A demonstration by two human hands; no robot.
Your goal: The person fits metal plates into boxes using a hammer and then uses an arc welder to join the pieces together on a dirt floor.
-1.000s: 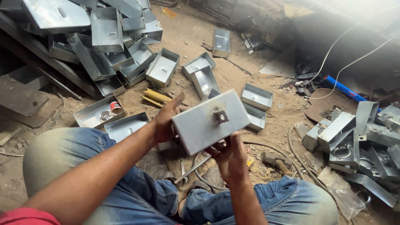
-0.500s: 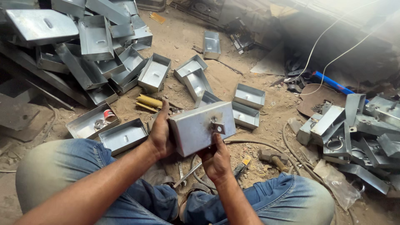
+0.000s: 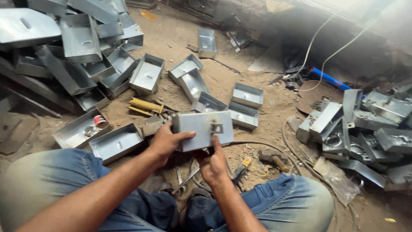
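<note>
The rectangular grey sheet-metal box (image 3: 201, 130) is held above the lap, over the dusty workshop floor (image 3: 257, 77). The left hand (image 3: 165, 142) is closed on its left end, thumb across the face. The right hand (image 3: 213, 165) supports it from below, forefinger up against the small square metal latch plate (image 3: 216, 128). Whether the plate is fastened cannot be seen. Advice: keep the box level and the plate square while it is pressed.

No screens or signs showed, only a small round tin w/ red & white label (image 3: 100, 121) lying in an open metal tray (image 3: 74, 134) on the dirt floor at left, plus a crumpled clear plastic wrapper (image 3: 336, 179) near the right knee.
</note>
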